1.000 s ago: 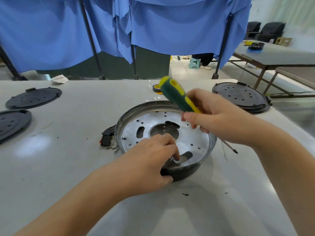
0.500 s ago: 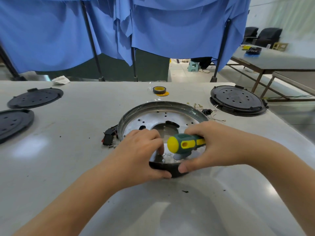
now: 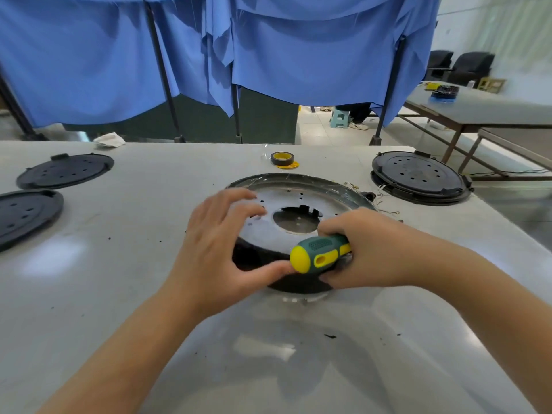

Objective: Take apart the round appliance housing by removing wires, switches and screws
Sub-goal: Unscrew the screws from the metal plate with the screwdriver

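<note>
At housing rim, both hands.

We have tipped the round metal appliance housing up at its near edge. Our left hand has spread its fingers over the plate, and our right hand has brought the green-and-yellow screwdriver down level.

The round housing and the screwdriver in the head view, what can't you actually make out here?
- Screwdriver: shaft and tip hidden inside the right hand.
- Round housing: left edge and near rim covered by the left hand and the right hand; its metal plate is blurred, so any screws can't be picked out.
- Loose wires behind the housing: too small to trace.
</note>
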Available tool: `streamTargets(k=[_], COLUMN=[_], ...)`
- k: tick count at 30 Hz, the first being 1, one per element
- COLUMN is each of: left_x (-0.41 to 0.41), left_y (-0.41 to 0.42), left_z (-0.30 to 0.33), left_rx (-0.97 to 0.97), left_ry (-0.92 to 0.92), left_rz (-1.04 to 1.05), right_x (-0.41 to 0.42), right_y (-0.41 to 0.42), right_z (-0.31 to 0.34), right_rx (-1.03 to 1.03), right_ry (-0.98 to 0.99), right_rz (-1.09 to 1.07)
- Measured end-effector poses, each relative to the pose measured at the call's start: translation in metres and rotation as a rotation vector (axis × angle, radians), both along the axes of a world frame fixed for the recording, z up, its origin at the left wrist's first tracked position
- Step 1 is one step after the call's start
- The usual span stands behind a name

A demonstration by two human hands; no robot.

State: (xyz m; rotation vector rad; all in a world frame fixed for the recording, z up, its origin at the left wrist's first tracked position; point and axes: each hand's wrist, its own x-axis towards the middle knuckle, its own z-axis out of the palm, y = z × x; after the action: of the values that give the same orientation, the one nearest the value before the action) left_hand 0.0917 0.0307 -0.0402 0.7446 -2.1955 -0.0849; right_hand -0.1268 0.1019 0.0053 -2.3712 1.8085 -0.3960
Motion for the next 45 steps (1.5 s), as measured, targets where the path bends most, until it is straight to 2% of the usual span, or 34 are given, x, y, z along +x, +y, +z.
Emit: streamTargets(k=[6, 8, 11, 14, 16, 19, 23, 31, 38, 45], left_x=[0.004, 0.006, 0.003, -0.003, -0.005, -0.009, -0.019, -0.023, -0.045, -0.062], left_y=[0.000, 0.000, 0.005, 0.007, 0.002, -0.007, -0.018, -0.022, -0.006, 0.001], left_z=[-0.005, -0.006, -0.010, -0.024, -0.035, -0.045, -0.056, -0.055, -0.055, -0.053], left_rx=[0.053, 0.065, 0.079, 0.166, 0.183, 0.228, 0.213, 0.290, 0.233, 0.344], left_ry=[0.378, 0.438, 0.302, 0.033, -0.109, -0.151, -0.356, -0.295, -0.351, -0.202], left_rz=[0.045, 0.060, 0.015, -0.035, 0.010, 0.137, 0.259, 0.169, 0.102, 0.063], right_x=[-0.010, -0.012, -0.013, -0.011, -0.010, -0.010, -0.010, -0.009, -0.010, -0.016], right_y=[-0.010, -0.015, -0.020, -0.023, -0.024, -0.025, -0.025, -0.025, -0.028, -0.028], right_z=[0.016, 0.019, 0.019, 0.017, 0.017, 0.018, 0.015, 0.009, 0.010, 0.007], right_rx=[0.039, 0.031, 0.008, -0.019, -0.020, -0.027, -0.031, -0.028, -0.045, -0.062], right_ry=[-0.250, -0.293, -0.313, -0.310, -0.294, -0.291, -0.260, -0.205, -0.200, -0.212], right_rz=[0.008, -0.001, -0.021, -0.038, -0.044, -0.049, -0.057, -0.074, -0.083, -0.074])
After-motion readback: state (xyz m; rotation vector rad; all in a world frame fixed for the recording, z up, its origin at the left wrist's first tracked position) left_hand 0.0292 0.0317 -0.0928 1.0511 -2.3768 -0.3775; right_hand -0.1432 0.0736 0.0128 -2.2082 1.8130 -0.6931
